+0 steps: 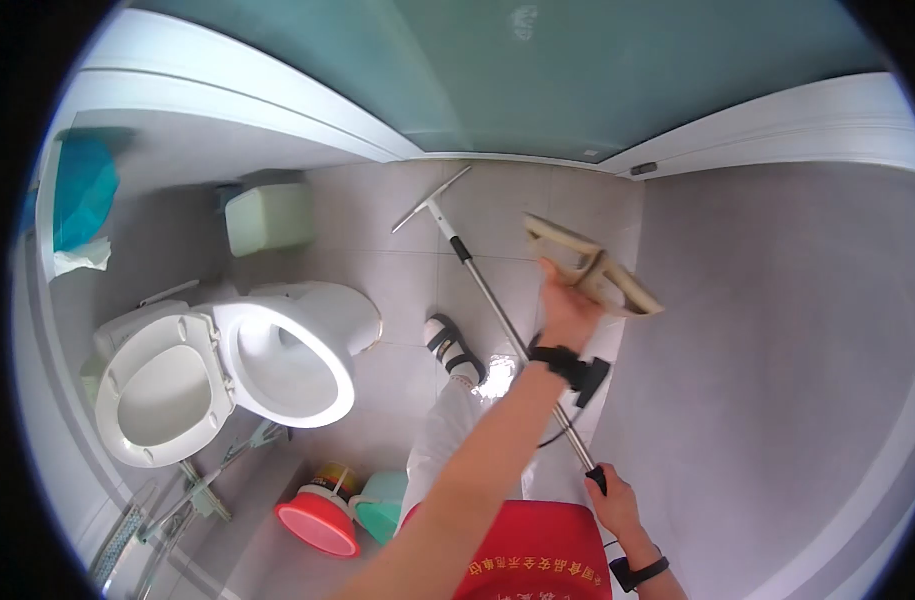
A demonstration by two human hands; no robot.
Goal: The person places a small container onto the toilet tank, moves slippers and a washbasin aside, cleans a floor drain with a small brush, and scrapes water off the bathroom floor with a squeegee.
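My left hand [572, 310] is closed around a beige frame [596, 268] with openings in it, held up and tilted near the grey wall [758, 330] on my right; it is a bit blurred, so I can't fairly say what it is. My right hand [616, 500], lower down beside my red apron [538, 550], is wrapped around the black grip at the near end of a long-handled squeegee [492, 302]. Its pole slants away under my left forearm (a black band [572, 370] sits on that wrist), and the blade [433, 200] lies out over the tiled floor [368, 235], near the foot of the glass panel [578, 80]. My sandal [456, 348] is planted just left of the pole. Further left stands the toilet [340, 312], lid up, with a pale green bin [270, 218] beyond it, and a red basin [323, 525] beside a green bucket [383, 500] nearer me.
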